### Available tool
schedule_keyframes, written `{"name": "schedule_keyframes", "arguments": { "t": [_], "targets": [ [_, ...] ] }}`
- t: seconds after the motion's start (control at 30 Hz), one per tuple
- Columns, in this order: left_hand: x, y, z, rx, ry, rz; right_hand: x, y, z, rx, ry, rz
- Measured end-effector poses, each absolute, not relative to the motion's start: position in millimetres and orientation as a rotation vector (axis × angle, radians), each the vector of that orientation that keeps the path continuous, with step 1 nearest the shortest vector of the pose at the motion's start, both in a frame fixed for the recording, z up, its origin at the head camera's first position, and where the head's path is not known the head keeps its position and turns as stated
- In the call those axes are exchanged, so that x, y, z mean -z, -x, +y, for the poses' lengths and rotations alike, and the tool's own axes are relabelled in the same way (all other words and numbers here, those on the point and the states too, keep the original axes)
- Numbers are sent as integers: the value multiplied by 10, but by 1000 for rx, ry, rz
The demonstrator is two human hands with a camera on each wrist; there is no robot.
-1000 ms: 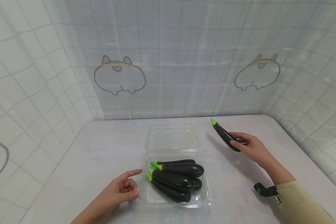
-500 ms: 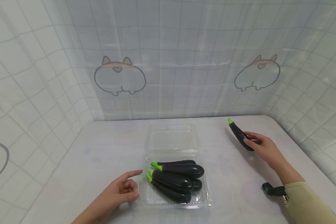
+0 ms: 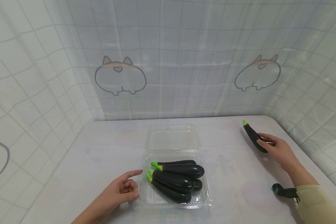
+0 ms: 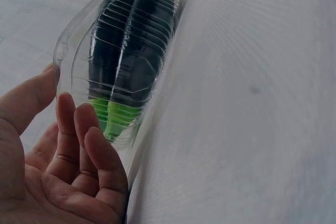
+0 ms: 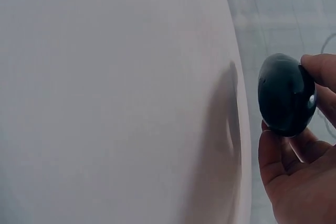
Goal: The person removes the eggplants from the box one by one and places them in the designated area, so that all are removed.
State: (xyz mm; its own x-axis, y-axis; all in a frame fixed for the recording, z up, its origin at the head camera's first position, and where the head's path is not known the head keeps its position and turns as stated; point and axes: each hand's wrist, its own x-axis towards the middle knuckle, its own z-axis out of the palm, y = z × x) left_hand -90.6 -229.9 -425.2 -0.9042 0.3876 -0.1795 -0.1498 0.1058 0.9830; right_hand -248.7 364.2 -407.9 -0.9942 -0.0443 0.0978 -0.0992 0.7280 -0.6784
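Note:
A clear plastic clamshell container (image 3: 203, 197) lies with its lid folded back, holding several glossy black eggplants (image 3: 173, 180) with bright green stem ends. At its left edge, my left hand (image 3: 120, 189) pinches the rim, index finger stretched along the side. The left wrist view shows the thumb and fingertips meeting the container's rim (image 4: 64, 51), close to the green ends. Off to the right, my right hand (image 3: 277, 152) holds another eggplant (image 3: 252, 135) by its thick end, stem pointing away and left. In the right wrist view the thumb and fingers grip that eggplant's rounded end (image 5: 286, 95).
The flat transparent lid (image 3: 172, 140) lies behind the container. White table surface (image 3: 226, 180) extends between the container and the right arm. Gridded curtains (image 3: 184, 62) enclose the back and sides. A dark strap (image 3: 284, 191) hangs from the right sleeve.
My right hand has carried the eggplant rightward, farther from the container. The left hand and the eggplants in the container keep their places.

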Motion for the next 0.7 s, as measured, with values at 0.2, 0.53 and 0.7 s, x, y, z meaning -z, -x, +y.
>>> {"name": "schedule_keyframes", "arguments": {
  "t": [0.2,0.53,0.7],
  "targets": [
    [4262,907,-2302,-1859,-261,1997,4097,2483,3768,-1096,-71,-2863],
    [4245,910,-2302,-1856,-219,1978,4125,2495,3854,-1120,35,-2897],
    [4235,898,-2296,-1846,-208,1990,4141,2489,3902,-1125,68,-2894]
  ]
}}
